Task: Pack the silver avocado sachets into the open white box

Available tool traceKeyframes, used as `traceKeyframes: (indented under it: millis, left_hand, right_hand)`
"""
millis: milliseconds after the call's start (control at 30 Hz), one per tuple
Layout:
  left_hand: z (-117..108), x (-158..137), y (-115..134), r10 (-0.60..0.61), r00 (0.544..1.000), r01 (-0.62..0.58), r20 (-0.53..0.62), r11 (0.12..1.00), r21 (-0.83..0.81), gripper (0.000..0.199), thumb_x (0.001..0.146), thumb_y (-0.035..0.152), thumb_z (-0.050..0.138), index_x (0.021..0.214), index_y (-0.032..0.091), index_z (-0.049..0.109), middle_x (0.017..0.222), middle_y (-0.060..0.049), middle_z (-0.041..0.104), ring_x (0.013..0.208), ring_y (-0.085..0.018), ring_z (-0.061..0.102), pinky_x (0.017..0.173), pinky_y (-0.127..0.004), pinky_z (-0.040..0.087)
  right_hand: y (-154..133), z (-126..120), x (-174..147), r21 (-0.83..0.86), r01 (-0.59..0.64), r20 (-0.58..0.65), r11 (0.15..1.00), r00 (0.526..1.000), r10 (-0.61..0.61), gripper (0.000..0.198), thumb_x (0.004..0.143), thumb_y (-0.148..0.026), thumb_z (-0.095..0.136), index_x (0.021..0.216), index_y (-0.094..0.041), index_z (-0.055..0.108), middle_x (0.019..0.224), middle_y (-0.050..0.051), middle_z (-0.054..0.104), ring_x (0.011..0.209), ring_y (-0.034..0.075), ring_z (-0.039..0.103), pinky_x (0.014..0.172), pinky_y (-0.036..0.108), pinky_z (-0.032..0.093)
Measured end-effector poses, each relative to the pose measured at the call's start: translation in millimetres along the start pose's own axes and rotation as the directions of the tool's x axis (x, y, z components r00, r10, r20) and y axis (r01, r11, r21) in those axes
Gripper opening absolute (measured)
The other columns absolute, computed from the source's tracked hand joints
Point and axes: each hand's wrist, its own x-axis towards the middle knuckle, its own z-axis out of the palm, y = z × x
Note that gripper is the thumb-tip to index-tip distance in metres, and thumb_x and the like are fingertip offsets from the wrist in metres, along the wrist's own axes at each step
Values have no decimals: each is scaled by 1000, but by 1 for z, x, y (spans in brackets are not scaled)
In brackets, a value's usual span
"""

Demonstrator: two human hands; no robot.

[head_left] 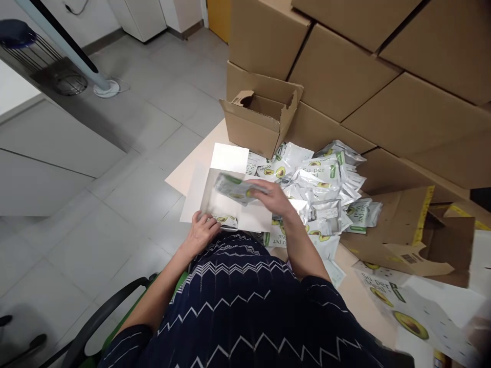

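Observation:
An open white carton (207, 197) with its flaps spread stands in front of my body. My left hand (203, 230) grips its near left corner, fingers curled over the edge. Above the opening, my right hand (270, 198) pinches a silver and green pouch (232, 188), slightly blurred, printed with avocados. Inside the carton, at the near end, lies another avocado-printed item (227, 220), partly hidden by the wall. To the right of the carton, a heap of similar pouches (322, 176) marked "Su per Meal" spreads over the table.
An open brown cardboard box (251, 128) stands behind the carton, and another (399, 230) lies on its side to the right. Large stacked cartons (353, 66) wall off the back. Printed white packaging (414, 306) lies at the right. A chair armrest (103, 312) is at lower left.

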Motion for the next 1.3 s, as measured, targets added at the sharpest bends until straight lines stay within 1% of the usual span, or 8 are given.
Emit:
traceKeyframes:
  millis: [167,400,533,733,900,1000,1133,1300]
  left_hand:
    - [-3,1,1,-20,999,22,51,1000,-22,14,97,31,56,99,23,68,90,-4,71,97,-22,61,104,-51,30]
    - [1,-2,5,-65,996,69,68,996,-56,14,96,30,57,99,23,68,94,-5,71,98,-22,60,104,-48,31]
    - [3,-2,6,-61,996,63,66,998,-18,17,98,30,53,99,22,68,96,-5,71,97,-22,59,103,-44,32]
    - [4,-1,5,-60,998,62,37,997,-40,15,97,29,55,99,22,67,95,-4,71,96,-21,60,103,-46,32]
    - [4,0,5,-60,998,62,35,997,-47,14,96,28,56,99,21,68,93,-5,71,95,-22,61,104,-47,32]
    - [4,1,5,-59,998,60,28,998,-34,14,96,29,56,99,21,68,94,-5,71,95,-22,61,105,-47,32]
    - [2,2,5,-74,996,77,53,996,-56,13,96,28,56,99,23,68,93,-4,71,93,-21,60,104,-45,32]
    - [1,2,5,-70,995,75,75,995,-62,15,98,29,54,99,22,67,92,-3,71,90,-20,60,104,-45,31]
  right_hand:
    - [-1,51,16,-21,-27,83,999,996,29,28,92,-30,54,113,-26,73,119,2,71,110,18,65,99,37,51]
    - [-11,67,18,-6,-51,-45,999,998,50,26,91,-28,54,110,-24,72,116,3,72,109,18,65,101,36,49]
    - [-2,84,18,33,-46,-16,998,999,47,24,89,-26,55,108,-22,70,117,4,70,112,18,63,102,33,46]
    - [28,97,25,-30,-342,147,939,928,343,28,85,-21,51,109,-15,64,103,4,70,93,16,64,81,25,48]
    - [21,78,46,-426,-114,495,898,801,336,11,82,-19,57,88,-15,65,86,3,67,80,15,56,67,22,38]
    - [16,70,55,-442,27,640,897,709,295,16,85,-24,58,95,-14,66,89,4,68,80,16,55,67,23,36]
    - [8,65,55,-445,154,703,882,671,237,25,89,-21,53,109,-14,66,104,8,70,89,17,57,72,24,37]
    - [-2,79,48,-663,200,657,722,618,431,23,84,-9,54,99,-8,72,100,19,72,86,23,63,68,29,38]
